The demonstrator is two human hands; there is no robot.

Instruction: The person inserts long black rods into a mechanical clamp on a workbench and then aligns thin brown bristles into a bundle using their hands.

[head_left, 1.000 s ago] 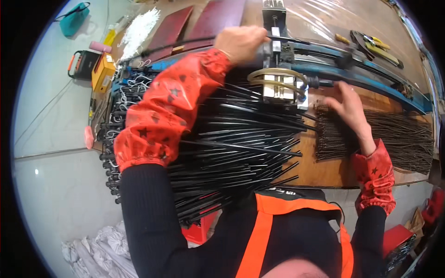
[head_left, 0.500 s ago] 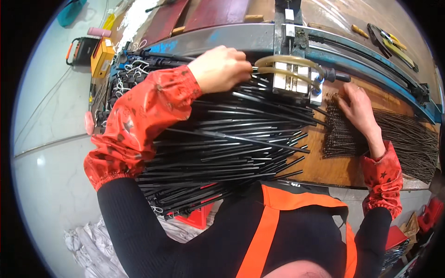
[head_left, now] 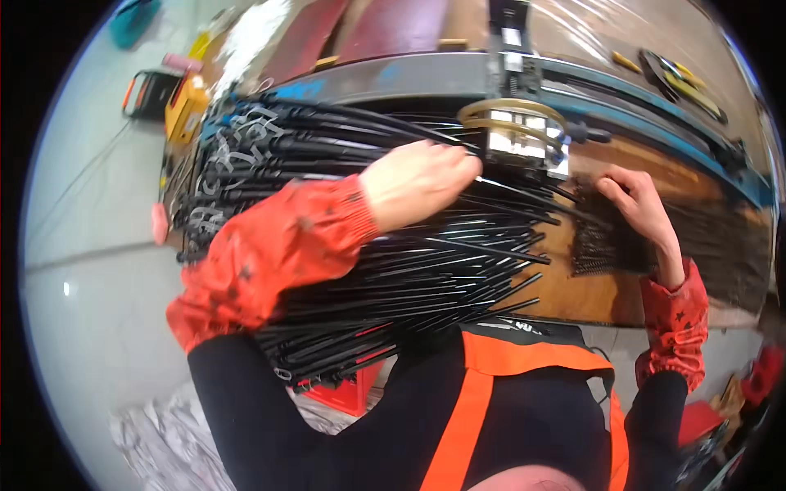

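— While my left hand point(head_left: 417, 184) lies curled over the black rods point(head_left: 385, 270), fingertips pinched at one rod close to the small metal fixture point(head_left: 520, 143), I can't tell how tightly I have hold of it; the frame is blurred there.

— And your other hand?

— My right hand point(head_left: 643, 217) rests on the pile of dark coiled springs point(head_left: 610, 245), just right of the fixture. Its fingers are bent down into the pile, half closed. Whether one spring is between them, I cannot tell.

— How far along does it look?

— Not far, I judge. The rods make a big heap that spreads from the fixture across the wooden bench point(head_left: 589, 286) toward my chest, and the springs are many too. I see no separate stack of finished pieces, so most of the work looks left to do.

— What are the things like?

— The rods are thin, straight, glossy black, and lie fanned and crossing; at their far ends, to the left, are pale wire loops point(head_left: 225, 151). The springs are dull, dark, tightly wound and tangled. The fixture is bright metal with a brass-coloured ring on top, set against a grey-blue steel rail point(head_left: 393, 78).
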